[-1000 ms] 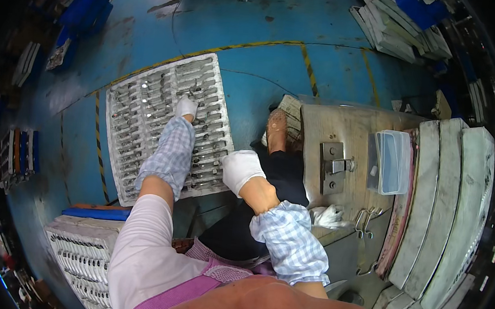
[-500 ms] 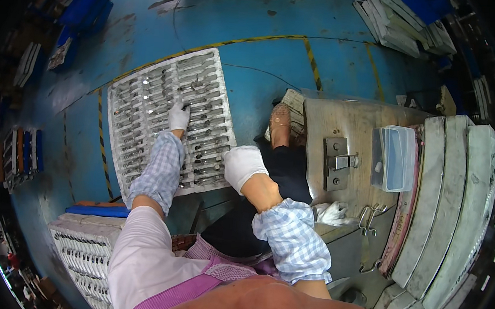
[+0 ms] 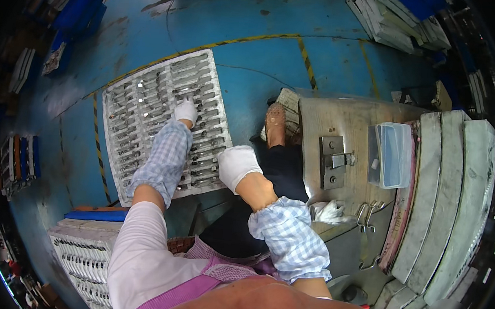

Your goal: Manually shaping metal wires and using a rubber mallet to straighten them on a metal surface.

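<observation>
Currently, the white-gloved left hand (image 3: 186,112) is placed over the right half of a white tray (image 3: 214,73) in which rows of metal parts (image 3: 206,121) are laid, though whether 1 is gripped cannot be told. The right hand (image 3: 238,166), also gloved, is held near the tray's lower right edge; its fingertips are hidden, so its grip cannot be determined. At right, a metal fixture (image 3: 335,162) is mounted on a wooden bench (image 3: 314,122).

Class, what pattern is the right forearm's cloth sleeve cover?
Cloth sleeve cover: pale blue-and-white checks, best in head view.
</observation>
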`<state>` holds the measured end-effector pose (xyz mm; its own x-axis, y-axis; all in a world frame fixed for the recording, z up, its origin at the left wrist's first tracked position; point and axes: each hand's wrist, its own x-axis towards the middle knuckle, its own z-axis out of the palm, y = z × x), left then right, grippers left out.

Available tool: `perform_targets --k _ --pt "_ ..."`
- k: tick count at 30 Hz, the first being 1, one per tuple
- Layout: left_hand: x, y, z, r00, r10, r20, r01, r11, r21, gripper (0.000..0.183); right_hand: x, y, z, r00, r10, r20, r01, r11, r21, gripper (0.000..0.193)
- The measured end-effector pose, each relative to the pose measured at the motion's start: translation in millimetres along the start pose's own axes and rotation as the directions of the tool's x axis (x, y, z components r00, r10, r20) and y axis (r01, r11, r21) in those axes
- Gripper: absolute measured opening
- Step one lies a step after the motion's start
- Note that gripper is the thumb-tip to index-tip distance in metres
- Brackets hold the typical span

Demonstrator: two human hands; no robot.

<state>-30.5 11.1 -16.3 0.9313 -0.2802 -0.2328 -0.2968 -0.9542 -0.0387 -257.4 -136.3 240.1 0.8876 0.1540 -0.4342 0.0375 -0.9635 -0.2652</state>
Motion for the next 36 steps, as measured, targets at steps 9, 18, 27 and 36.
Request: perform_targets --k 9,18,27,36 --pt "-160.4 26.3 1.7 0.986 -0.003 -0.164 -0.136 0.546 -0.827 0.029 -0.4 14.1 11.8 0.967 0.043 -0.249 0.000 0.985 0.172 0.015" --pt "-217.8 109.4 -124.7 0.941 0.300 -0.158 -0.042 -0.360 -0.932 0.035 -164.2 -8.6 6.9 0.308 0.187 -0.933 0.407 0.860 0.307 0.024" --pt "-400.2 357.6 -250.3 -0.075 0.914 -0.399 -0.986 -0.128 -0.107 0.028 -479.8 -12.6 185.2 -0.004 0.819 -0.574 -0.348 0.537 0.768 0.019" --pt "-379.5 427.0 -190.2 0.049 0.985 -0.168 -0.999 0.045 -0.027 0.010 -602.9 12.2 330.8 -0.465 0.819 -0.336 -0.794 -0.217 0.568 0.055"
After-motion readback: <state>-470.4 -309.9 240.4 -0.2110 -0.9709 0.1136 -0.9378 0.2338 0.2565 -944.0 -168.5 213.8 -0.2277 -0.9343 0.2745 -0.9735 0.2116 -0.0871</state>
